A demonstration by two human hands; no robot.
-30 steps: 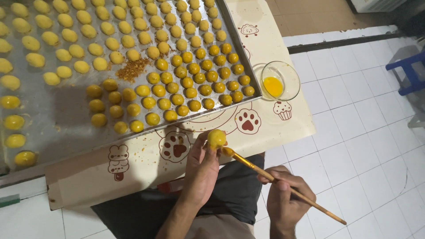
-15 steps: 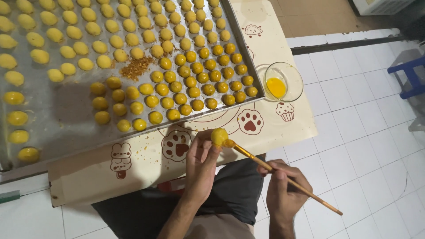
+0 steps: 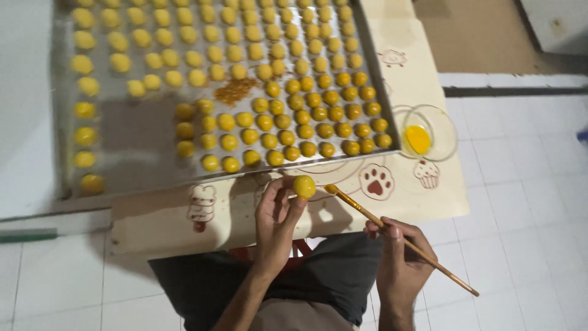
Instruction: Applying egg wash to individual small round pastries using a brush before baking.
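Observation:
My left hand (image 3: 277,216) pinches a small round yellow dough ball (image 3: 304,186) at its fingertips, just below the near edge of a large metal baking tray (image 3: 138,138). My right hand (image 3: 399,263) grips a thin wooden brush (image 3: 398,239) by its handle. The bristle tip sits a little to the right of the ball, close to it but apart. Several rows of yellow dough balls (image 3: 294,98) fill the tray, the nearer ones darker and glossier.
A small glass bowl (image 3: 438,122) with yellow egg wash stands right of the tray on a cream mat (image 3: 429,202) printed with paws and cupcakes. A patch of crumbs (image 3: 235,92) lies on the tray. White floor tiles surround the mat.
The brush tip has drawn slightly away from the ball to the right. My left hand still holds the ball in about the same place.

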